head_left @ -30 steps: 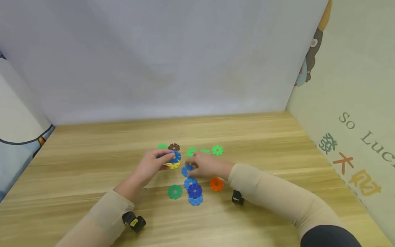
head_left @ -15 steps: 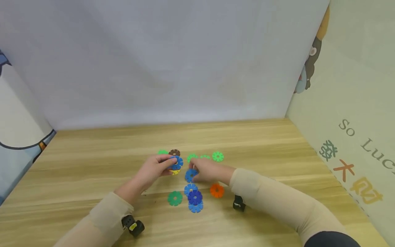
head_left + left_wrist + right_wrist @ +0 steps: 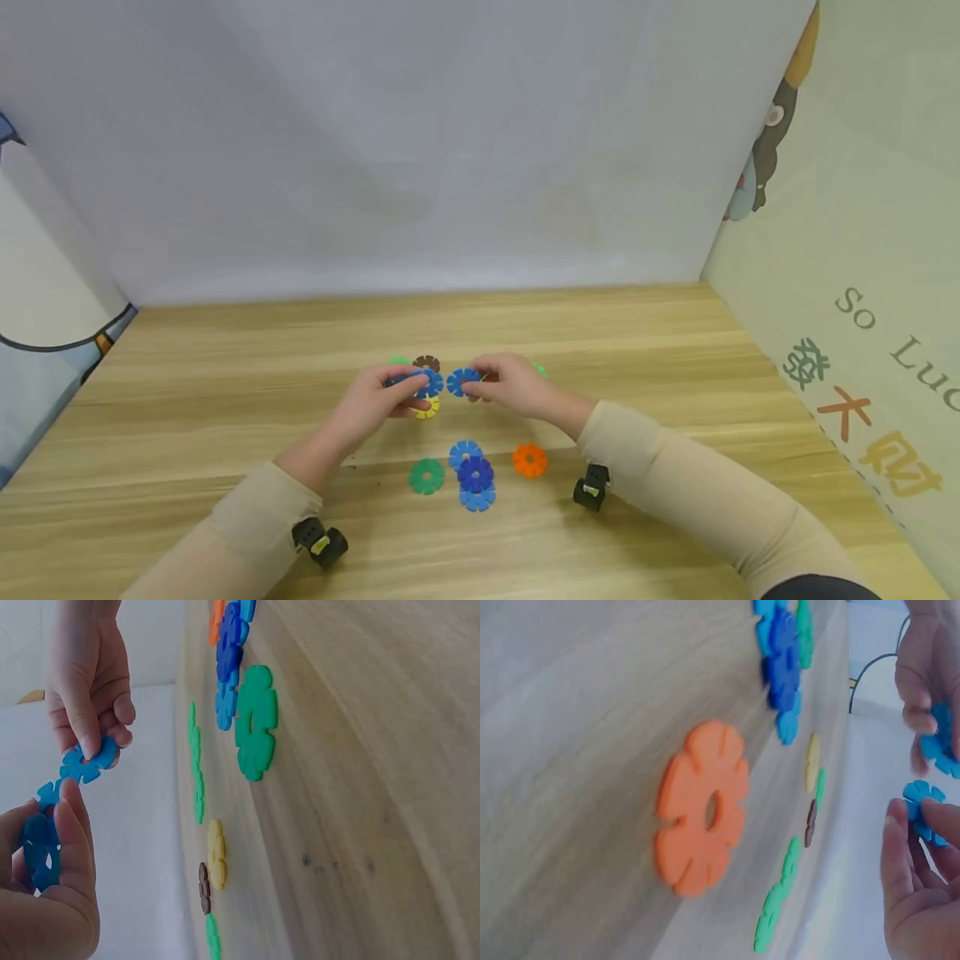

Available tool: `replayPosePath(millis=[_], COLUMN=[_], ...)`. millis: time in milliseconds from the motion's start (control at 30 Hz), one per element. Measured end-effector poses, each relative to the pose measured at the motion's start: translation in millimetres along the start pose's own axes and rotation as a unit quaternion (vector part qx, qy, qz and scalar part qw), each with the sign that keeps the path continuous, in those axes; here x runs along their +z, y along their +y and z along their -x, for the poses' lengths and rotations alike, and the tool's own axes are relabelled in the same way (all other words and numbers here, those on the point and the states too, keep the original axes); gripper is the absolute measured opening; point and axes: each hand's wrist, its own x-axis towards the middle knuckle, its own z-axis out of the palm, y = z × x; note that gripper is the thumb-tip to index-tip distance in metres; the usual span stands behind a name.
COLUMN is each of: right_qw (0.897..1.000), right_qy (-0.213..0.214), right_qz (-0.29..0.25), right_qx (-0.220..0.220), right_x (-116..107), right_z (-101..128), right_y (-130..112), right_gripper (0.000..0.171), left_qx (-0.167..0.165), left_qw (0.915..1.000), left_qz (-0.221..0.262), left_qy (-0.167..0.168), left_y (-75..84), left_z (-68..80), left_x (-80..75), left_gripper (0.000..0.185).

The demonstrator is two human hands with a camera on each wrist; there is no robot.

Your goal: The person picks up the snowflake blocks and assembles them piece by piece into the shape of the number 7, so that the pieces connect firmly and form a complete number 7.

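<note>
In the head view my left hand [image 3: 373, 402] pinches blue flower-shaped slotted discs [image 3: 431, 382]. In the left wrist view these appear as two blue discs [image 3: 41, 851] set at an angle to each other, partly covered by the fingers. My right hand [image 3: 519, 387] pinches another blue slotted disc [image 3: 459, 382] by its right side, thumb over its face. The two hands face each other above the table, the discs' edges close together. Below the left fingers lies a yellow disc [image 3: 428, 407], with a brown disc [image 3: 427, 363] and a green disc [image 3: 400, 361] behind.
Nearer me on the wooden table [image 3: 637, 542] lie a teal-green disc [image 3: 427, 477], a dark blue disc [image 3: 476, 474] overlapping lighter blue ones, and an orange disc [image 3: 530, 460]. Light green discs [image 3: 776, 900] lie behind my right hand. A pale backdrop [image 3: 420, 167] stands behind the table.
My right hand has picked up the blue disc from the table and raised it up beside the left hand's discs. The left hand has stayed nearly in place.
</note>
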Motion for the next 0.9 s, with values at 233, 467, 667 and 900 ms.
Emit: replayPosePath(millis=[233,467,667,900], right_qw=[0.998,0.994,0.989,0.989], right_qy=[-0.005,0.004,0.017,0.011], right_qz=[-0.070,-0.107,-0.135,-0.133], right_qx=[0.005,0.021,0.053,0.062], right_x=[-4,-12,-15,-12], right_z=[2,3,2,0], right_y=[-7,-11,-16,-17], right_gripper=[0.015,0.021,0.028,0.032], left_qx=[0.008,0.014,0.015,0.010], left_qw=[0.9999,0.9998,0.9999,0.9999], left_qz=[0.006,-0.007,-0.007,0.004], left_qy=[0.004,0.015,0.005,0.003], left_y=[9.1,13.0,15.9,14.1], left_z=[-2.7,-1.2,-2.1,-3.8], left_x=[-0.4,-2.3,-0.3,3.6], left_gripper=[0.033,0.035,0.035,0.030])
